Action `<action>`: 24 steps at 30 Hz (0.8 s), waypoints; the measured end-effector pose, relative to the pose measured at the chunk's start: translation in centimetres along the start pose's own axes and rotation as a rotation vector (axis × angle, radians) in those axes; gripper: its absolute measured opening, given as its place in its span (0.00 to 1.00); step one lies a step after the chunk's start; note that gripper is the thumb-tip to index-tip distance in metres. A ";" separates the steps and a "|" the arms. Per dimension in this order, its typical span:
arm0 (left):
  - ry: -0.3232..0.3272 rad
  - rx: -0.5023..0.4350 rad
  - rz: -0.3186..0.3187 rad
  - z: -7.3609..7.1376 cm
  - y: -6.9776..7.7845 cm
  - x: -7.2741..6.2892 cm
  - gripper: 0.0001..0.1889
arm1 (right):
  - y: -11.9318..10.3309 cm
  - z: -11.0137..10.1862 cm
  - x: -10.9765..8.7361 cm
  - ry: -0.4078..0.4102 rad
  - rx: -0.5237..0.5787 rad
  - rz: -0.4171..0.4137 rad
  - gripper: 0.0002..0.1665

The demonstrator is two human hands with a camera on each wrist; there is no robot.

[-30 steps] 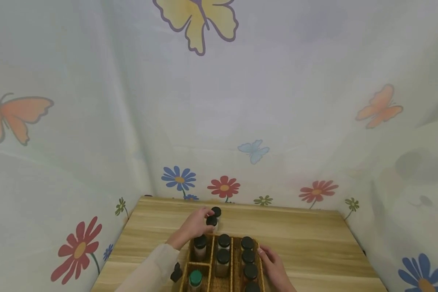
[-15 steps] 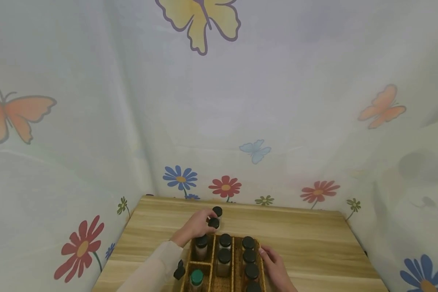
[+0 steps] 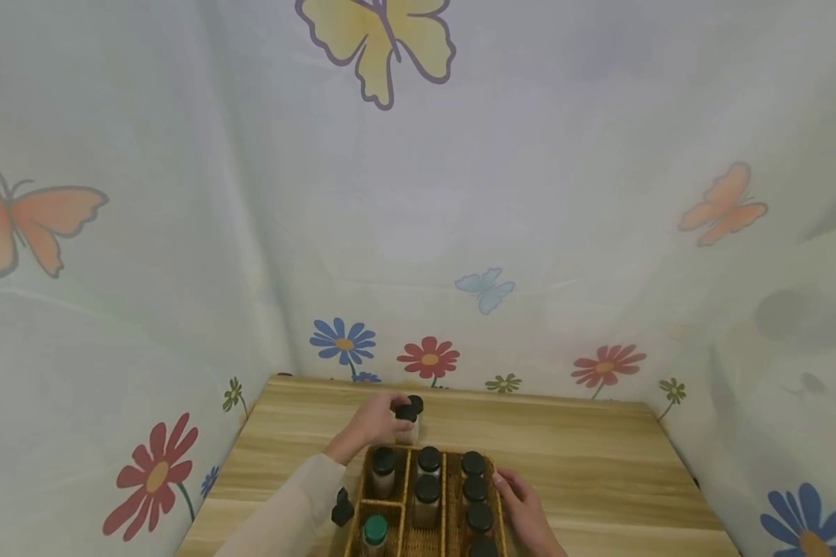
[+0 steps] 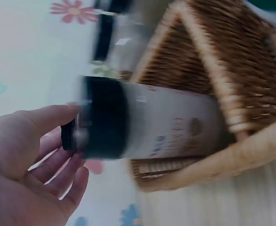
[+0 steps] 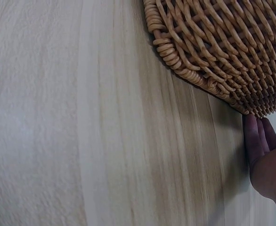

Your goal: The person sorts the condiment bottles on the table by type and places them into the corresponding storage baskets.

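Note:
Beyond the back edge of a wicker basket point(image 3: 402, 503), my left hand point(image 3: 376, 419) grips a spice jar point(image 3: 407, 435) by its black lid. A second black-lidded jar point(image 3: 416, 403) stands just behind it. In the left wrist view my left fingers point(image 4: 48, 165) curl at a small black lid point(image 4: 68, 136), mostly hidden behind a labelled jar point(image 4: 171, 122) in the basket's corner compartment. My right hand point(image 3: 527, 512) rests against the basket's right side. In the right wrist view its straight fingers point(image 5: 255, 134) touch the woven wall point(image 5: 223, 52).
Several black-lidded jars point(image 3: 479, 517) stand in the basket's right and middle compartments. A green-lidded jar point(image 3: 375, 532) sits in the front left one. A small black object point(image 3: 343, 508) lies left of the basket. The wooden table point(image 3: 599, 456) meets a patterned curtain point(image 3: 543, 232) behind.
My left hand and the jar it grips have shifted slightly up in the head view, and more of the jar's pale body shows. The right hand has stayed against the basket.

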State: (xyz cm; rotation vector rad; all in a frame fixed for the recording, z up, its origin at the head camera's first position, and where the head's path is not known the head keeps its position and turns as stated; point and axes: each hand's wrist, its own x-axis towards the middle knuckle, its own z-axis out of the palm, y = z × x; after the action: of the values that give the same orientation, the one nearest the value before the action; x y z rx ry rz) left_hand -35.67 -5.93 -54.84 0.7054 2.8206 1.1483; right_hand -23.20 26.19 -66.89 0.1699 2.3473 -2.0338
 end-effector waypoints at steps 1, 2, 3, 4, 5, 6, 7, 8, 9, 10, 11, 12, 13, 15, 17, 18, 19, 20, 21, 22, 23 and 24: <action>0.016 -0.011 0.007 -0.5 0.2 0.1 0.21 | 0.1 0.0 0.1 0.001 -0.007 0.005 0.43; 0.032 -0.021 0.017 -1.1 0.5 0.1 0.21 | 0.1 0.0 0.1 0.000 -0.013 0.003 0.43; 0.054 -0.028 0.031 -1.7 0.8 0.1 0.20 | 0.2 0.0 0.2 0.000 -0.020 -0.001 0.44; 0.073 -0.032 0.044 -2.4 1.2 0.1 0.20 | 0.2 0.0 0.2 0.001 -0.028 -0.005 0.44; 0.095 -0.022 0.058 -3.0 1.5 0.1 0.20 | 0.3 0.0 0.2 0.009 -0.030 -0.001 0.44; 0.110 -0.025 0.070 -3.6 1.9 0.0 0.20 | 0.4 0.0 0.2 0.009 -0.026 -0.006 0.43; 0.123 -0.019 0.072 -4.2 2.3 -0.2 0.20 | 0.4 0.0 0.2 0.009 -0.025 -0.009 0.43; 0.129 -0.022 0.066 -4.8 2.9 -0.4 0.20 | 0.4 0.0 0.2 0.007 -0.030 -0.014 0.43; 0.133 -0.026 0.065 -5.4 3.3 -0.6 0.21 | 0.4 0.0 0.2 0.007 -0.031 -0.013 0.43; 0.130 -0.025 0.064 -5.9 3.8 -0.8 0.20 | 0.5 0.0 0.2 0.009 -0.033 -0.011 0.42; 0.125 -0.025 0.063 -6.4 4.2 -1.0 0.21 | 0.5 0.0 0.2 0.009 -0.037 -0.008 0.42; 0.116 -0.030 0.060 -6.9 4.9 -1.3 0.21 | 0.5 -0.1 0.2 0.008 -0.039 -0.004 0.43; 0.109 -0.026 0.061 -7.4 5.4 -1.6 0.21 | 0.4 -0.1 0.2 0.007 -0.045 0.000 0.43; 0.088 -0.020 0.079 -8.1 6.5 -2.1 0.22 | 0.3 0.0 0.1 0.008 -0.040 -0.001 0.43; 0.062 -0.011 0.102 -8.6 7.6 -2.8 0.23 | 0.1 0.0 0.0 0.008 -0.026 -0.005 0.43; 0.045 -0.012 0.116 -8.8 8.2 -3.1 0.23 | 0.1 0.0 0.0 0.008 -0.018 -0.007 0.42; 0.026 -0.015 0.134 -8.8 8.7 -3.4 0.23 | 0.0 0.0 0.0 0.009 -0.012 -0.010 0.42; 0.005 -0.021 0.149 -8.9 9.2 -3.8 0.23 | 0.0 0.0 -0.1 0.007 0.001 -0.010 0.42; -0.017 -0.026 0.165 -8.8 9.6 -4.2 0.23 | -0.1 0.0 -0.1 0.005 0.009 -0.012 0.42; -0.038 -0.032 0.177 -8.7 10.0 -4.6 0.22 | -0.1 0.0 -0.1 0.005 0.010 -0.002 0.42; -0.060 -0.041 0.191 -8.6 10.3 -5.0 0.22 | -0.1 0.1 0.0 0.003 0.009 0.002 0.42; -0.080 -0.049 0.200 -8.5 10.6 -5.5 0.22 | -0.2 0.1 0.0 0.001 0.012 0.008 0.42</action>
State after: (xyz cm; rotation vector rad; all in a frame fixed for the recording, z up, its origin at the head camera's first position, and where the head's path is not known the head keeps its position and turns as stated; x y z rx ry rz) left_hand -28.03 -7.10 -42.42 1.0243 2.6963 1.1808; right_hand -23.22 26.08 -66.73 0.1809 2.3314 -2.0457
